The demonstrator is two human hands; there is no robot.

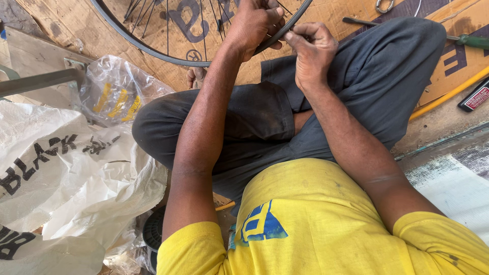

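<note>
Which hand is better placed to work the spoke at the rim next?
The right hand: its fingertips pinch at the rim edge, seemingly on a spoke end. The left hand wraps the rim, steadying the wheel.

This looks like an informal bicycle repair workshop set up on the ground. A person in a yellow shirt and grey trousers sits cross-legged on flattened cardboard laid over a dusty floor, with a spoked bicycle wheel rim in front of the knees. A green-handled screwdriver and a metal ring lie on the cardboard. Crumpled plastic bags, one holding yellow-printed parts, pile up beside a grey metal frame.
</note>
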